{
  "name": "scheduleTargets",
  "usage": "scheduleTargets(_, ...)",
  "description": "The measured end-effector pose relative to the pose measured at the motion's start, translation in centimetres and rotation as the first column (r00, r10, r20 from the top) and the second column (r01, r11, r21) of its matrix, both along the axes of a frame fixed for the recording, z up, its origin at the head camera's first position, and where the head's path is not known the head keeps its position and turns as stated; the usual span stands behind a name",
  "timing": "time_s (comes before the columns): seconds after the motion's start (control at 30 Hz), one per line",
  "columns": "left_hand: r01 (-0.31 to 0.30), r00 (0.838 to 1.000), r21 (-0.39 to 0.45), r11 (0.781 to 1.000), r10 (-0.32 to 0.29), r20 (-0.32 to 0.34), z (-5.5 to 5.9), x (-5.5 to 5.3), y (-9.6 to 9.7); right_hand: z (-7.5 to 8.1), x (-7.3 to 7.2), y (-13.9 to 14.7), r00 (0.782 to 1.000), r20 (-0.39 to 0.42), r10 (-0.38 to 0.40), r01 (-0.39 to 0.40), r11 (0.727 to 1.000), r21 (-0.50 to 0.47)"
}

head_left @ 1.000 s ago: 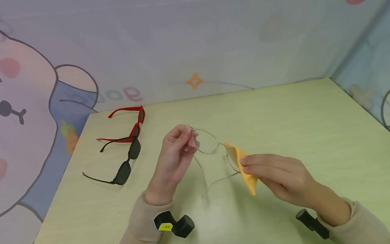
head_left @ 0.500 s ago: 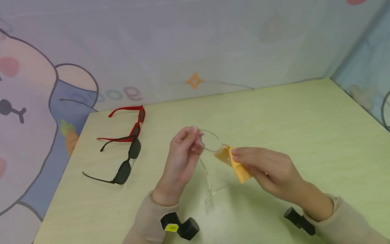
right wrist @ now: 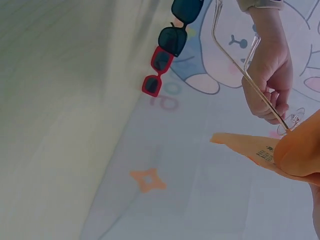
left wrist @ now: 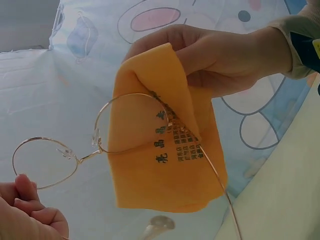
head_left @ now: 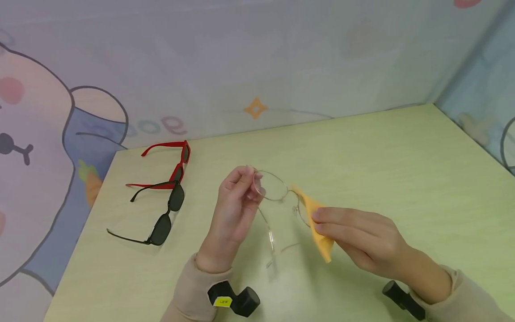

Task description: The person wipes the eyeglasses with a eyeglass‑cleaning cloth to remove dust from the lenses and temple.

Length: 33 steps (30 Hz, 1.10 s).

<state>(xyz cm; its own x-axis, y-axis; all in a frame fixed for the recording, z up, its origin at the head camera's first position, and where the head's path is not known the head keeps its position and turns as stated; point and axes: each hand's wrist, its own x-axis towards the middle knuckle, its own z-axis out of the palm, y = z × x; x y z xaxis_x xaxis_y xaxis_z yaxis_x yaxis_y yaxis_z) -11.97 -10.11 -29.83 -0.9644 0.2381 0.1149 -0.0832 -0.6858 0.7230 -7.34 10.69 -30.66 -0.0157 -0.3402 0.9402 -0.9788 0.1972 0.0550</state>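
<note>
Thin gold-rimmed eyeglasses (head_left: 271, 185) are held up over the table, their temples unfolded and hanging toward the near side. My left hand (head_left: 235, 208) pinches the outer edge of one round rim between thumb and fingers. An orange-yellow cleaning cloth (left wrist: 150, 185) with dark printed characters lies against the other lens, covering much of it in the head view. My right hand (head_left: 368, 235) grips this cloth at the lens, fingers on its outer side. In the right wrist view, the cloth hides most of the eyeglasses' front; the temples stick out past it.
Black sunglasses (head_left: 162, 229) lie unfolded on the table's left side. Red sunglasses (head_left: 177, 172) lie just behind, overlapped by them in this view. A printed curtain (head_left: 301, 58) stands along the table's back edge. Each wrist carries a black camera mount (head_left: 245, 302).
Both hands shifted slightly right with the eyeglasses, then back left. The cloth was folded round the lens half a second ago; now it is flatter against it, and the right hand sits slightly lower.
</note>
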Motion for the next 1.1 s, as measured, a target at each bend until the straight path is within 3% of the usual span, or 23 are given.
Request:
scheduleTargets(0.2,0.016,0.995,0.021,1.0,-0.013,-0.096,0.6,0.1,-0.4,0.1,0.0,0.2,0.999,-0.015,-0.048,0.047,0.997,-0.06)
scheduleTargets(0.4,0.041,0.989,0.027,0.999,-0.036,-0.142,0.9,0.2,-0.4,-0.2,0.0,0.7,0.981,0.102,-0.167,0.172,0.984,-0.048)
scheduleTargets(0.53,0.036,0.992,0.024,0.999,-0.033,-0.123,0.6,0.1,-0.1,-0.8,-0.4,1.0,0.962,0.184,-0.2,0.206,0.978,-0.012)
scheduleTargets(0.67,0.02,0.997,0.002,1.0,-0.02,-0.079,0.0,0.1,0.4,-1.0,-0.9,0.7,0.959,0.217,-0.184,0.187,0.982,0.008)
scheduleTargets(0.83,-0.001,1.0,-0.013,1.0,0.001,-0.001,-0.4,0.1,0.8,-1.0,-1.0,0.1,0.966,0.196,-0.168,0.164,0.986,0.034)
scheduleTargets(1.1,-0.021,0.999,-0.017,1.0,0.022,0.048,-0.3,-0.1,0.6,-0.8,-0.5,-0.3,0.992,0.083,-0.098,0.096,0.995,0.031)
